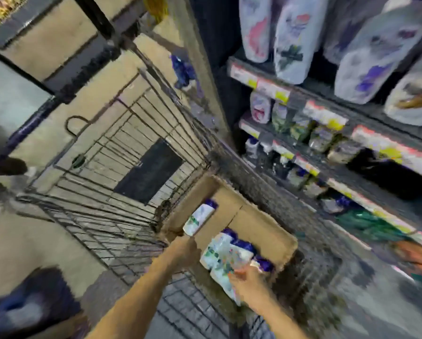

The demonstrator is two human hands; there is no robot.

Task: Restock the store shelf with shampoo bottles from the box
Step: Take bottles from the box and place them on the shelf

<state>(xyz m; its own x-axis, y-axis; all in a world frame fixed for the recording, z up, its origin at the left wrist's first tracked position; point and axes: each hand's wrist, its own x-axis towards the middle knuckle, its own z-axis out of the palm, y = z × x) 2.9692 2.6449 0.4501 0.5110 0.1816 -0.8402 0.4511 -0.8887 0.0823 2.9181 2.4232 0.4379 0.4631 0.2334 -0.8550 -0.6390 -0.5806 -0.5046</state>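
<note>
While one white shampoo bottle with a blue cap (200, 219) stands against the far-left corner of the cardboard box (266, 231), a cluster of like bottles (225, 255) lies along the box's near edge, and the box itself sits in the wire shopping cart (121, 167) just beside the store shelf (327, 133). The left hand (186, 250) grips the box's left wall below the standing bottle, while the right hand (247, 281) pinches a bottle of the cluster at its near end, though blur hides how the fingers lie. Larger white bottles (295, 37) line the shelf's upper tier above striped price tags (324, 113).
</note>
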